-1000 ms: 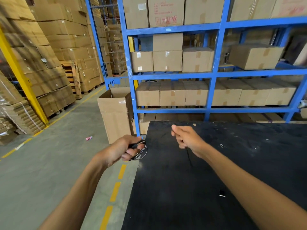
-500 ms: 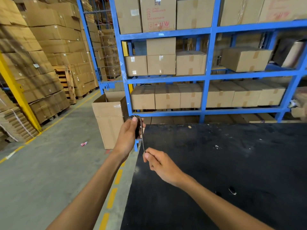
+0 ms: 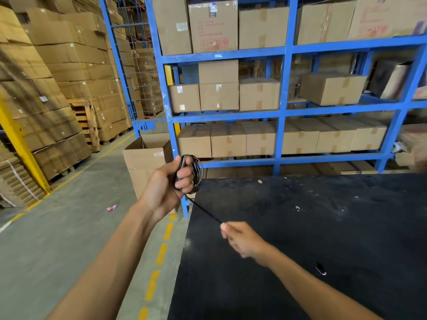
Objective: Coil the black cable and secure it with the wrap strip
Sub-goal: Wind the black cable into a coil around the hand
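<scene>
Warehouse aisle, grey concrete floor [image 3: 57,250] with a dashed yellow line running along the left edge of a black table [image 3: 323,227] that fills the lower right of my view. Nearest on that surface, a small dark object [image 3: 320,269] lies to the right of the right forearm; I cannot identify it. The right hand [image 3: 242,241], blurred, is over the table near its left edge, fingers closed in a pinch on the free run of the black cable [image 3: 203,210]. That run is taut and straight, its long axis slanting from the right hand up and leftward to the left hand [image 3: 168,183]. The left hand is raised off the table's far left corner, fingers curled shut around the coiled portion [image 3: 197,174]; the loops stand roughly upright beside the knuckles. Beyond, an open cardboard box [image 3: 144,162] stands on the floor, then blue racking [image 3: 282,112] loaded with cartons, and stacked cartons on pallets at far left.
</scene>
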Demonstrator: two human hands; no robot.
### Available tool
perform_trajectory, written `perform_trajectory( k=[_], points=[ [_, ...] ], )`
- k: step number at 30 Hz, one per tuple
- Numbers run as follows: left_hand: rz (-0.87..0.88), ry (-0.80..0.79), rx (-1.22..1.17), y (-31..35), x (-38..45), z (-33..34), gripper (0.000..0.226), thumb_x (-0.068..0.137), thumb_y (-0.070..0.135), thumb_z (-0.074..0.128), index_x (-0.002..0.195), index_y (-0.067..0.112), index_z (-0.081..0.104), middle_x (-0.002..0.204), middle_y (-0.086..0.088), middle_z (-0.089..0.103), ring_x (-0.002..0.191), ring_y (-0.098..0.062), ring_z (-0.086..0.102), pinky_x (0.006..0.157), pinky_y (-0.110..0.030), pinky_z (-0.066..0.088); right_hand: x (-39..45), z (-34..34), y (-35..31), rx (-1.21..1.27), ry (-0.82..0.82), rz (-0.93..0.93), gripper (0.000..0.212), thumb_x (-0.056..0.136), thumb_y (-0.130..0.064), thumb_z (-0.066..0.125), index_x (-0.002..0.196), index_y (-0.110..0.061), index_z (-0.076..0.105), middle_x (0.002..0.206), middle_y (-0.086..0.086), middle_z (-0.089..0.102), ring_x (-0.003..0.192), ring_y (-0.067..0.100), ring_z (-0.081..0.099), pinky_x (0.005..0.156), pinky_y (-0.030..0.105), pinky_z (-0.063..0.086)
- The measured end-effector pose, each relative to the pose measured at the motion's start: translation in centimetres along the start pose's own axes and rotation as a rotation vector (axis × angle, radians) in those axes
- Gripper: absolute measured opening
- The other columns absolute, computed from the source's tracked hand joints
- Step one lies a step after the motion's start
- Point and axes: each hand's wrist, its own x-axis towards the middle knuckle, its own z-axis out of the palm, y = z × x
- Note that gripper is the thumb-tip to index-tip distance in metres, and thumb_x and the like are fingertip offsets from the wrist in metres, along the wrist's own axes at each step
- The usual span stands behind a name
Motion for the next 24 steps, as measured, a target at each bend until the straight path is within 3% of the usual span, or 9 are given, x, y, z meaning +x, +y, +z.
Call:
perform_trajectory(
  k=[3,5,8,12,14,16,19,21,24],
  points=[
    [-0.154,0.071,0.156,-0.7,-0.8,-0.1,0.035,0.100,0.030,0.032,0.071,0.019,0.047,0.049,0.012,0.028,0.046,-0.009,0.010,0.038,-0.019,0.016,0.9,-3.7,-1.8,0.177,0.099,0.099,0.032,0.103,-0.039,0.045,0.083,-0.015,0.051,0.056,-0.007,0.029,0.040,0.007,0.021,0.036,0.021,0.014],
    [-0.261,0.110,0.313,-2.5,-1.1,-0.1,0.041,0.102,0.033,0.030,0.064,0.022,0.043,0.047,0.014,0.023,0.042,-0.006,0.009,0.036,-0.019,0.011,1.3,-5.6,-4.2,0.282,0.119,0.085,0.031,0.104,-0.038,0.044,0.089,-0.012,0.053,0.056,-0.006,0.031,0.041,0.007,0.023,0.038,0.022,0.019],
    [-0.278,0.078,0.621,-5.2,-1.1,-0.1,0.046,0.102,0.036,0.031,0.060,0.025,0.044,0.049,0.014,0.023,0.040,-0.005,0.015,0.036,-0.017,0.014,1.2,-6.6,-8.4,0.426,0.092,0.003,0.032,0.106,-0.034,0.039,0.097,-0.008,0.056,0.056,-0.005,0.032,0.040,0.007,0.022,0.039,0.024,0.018],
    [-0.199,0.064,0.777,-6.2,-0.6,-0.4,0.044,0.102,0.044,0.031,0.066,0.024,0.047,0.051,0.013,0.031,0.045,-0.006,0.024,0.043,-0.017,0.024,-0.7,-4.8,-12.3,0.138,0.015,-0.143,0.035,0.107,-0.035,0.035,0.100,-0.012,0.060,0.058,-0.007,0.037,0.043,0.007,0.027,0.040,0.023,0.021],
    [-0.163,0.087,0.670,-6.4,-0.2,-0.2,0.045,0.103,0.043,0.030,0.068,0.024,0.053,0.053,0.012,0.035,0.047,-0.008,0.027,0.046,-0.019,0.028,-1.9,-3.2,-13.0,-0.046,0.019,-0.212,0.033,0.107,-0.031,0.034,0.094,-0.016,0.060,0.060,-0.009,0.041,0.039,0.000,0.037,0.038,0.014,0.027],
    [-0.118,0.143,0.516,-6.7,0.2,0.0,0.054,0.104,0.039,0.029,0.062,0.025,0.059,0.053,0.007,0.043,0.048,-0.011,0.035,0.049,-0.021,0.036,-2.7,-1.5,-13.0,-0.145,0.060,-0.279,0.031,0.108,-0.023,0.035,0.090,-0.014,0.059,0.065,-0.009,0.049,0.045,-0.006,0.051,0.046,0.008,0.039],
    [-0.092,0.237,0.234,-6.6,0.7,0.2,0.048,0.104,0.038,0.030,0.075,0.016,0.062,0.059,0.000,0.054,0.054,-0.013,0.047,0.055,-0.026,0.042,-3.7,0.5,-12.0,-0.286,0.117,-0.377,0.029,0.107,-0.019,0.036,0.088,-0.010,0.057,0.068,-0.010,0.050,0.059,0.000,0.048,0.061,0.018,0.040],
    [-0.113,0.190,-0.006,-5.8,0.9,0.3,0.042,0.103,0.037,0.029,0.086,0.011,0.057,0.065,-0.001,0.052,0.055,-0.014,0.044,0.053,-0.025,0.039,-4.2,1.5,-10.5,-0.323,0.144,-0.420,0.029,0.106,-0.019,0.038,0.088,-0.008,0.056,0.063,-0.010,0.044,0.058,0.005,0.042,0.061,0.027,0.036],
    [-0.081,0.137,-0.084,-4.1,1.1,0.2,0.035,0.103,0.033,0.027,0.084,0.014,0.050,0.067,0.002,0.047,0.055,-0.013,0.041,0.059,-0.027,0.033,-4.8,3.0,-7.6,-0.301,0.146,-0.444,0.029,0.106,-0.019,0.039,0.087,-0.006,0.056,0.060,-0.010,0.043,0.058,0.009,0.039,0.060,0.029,0.033]
  ],
)
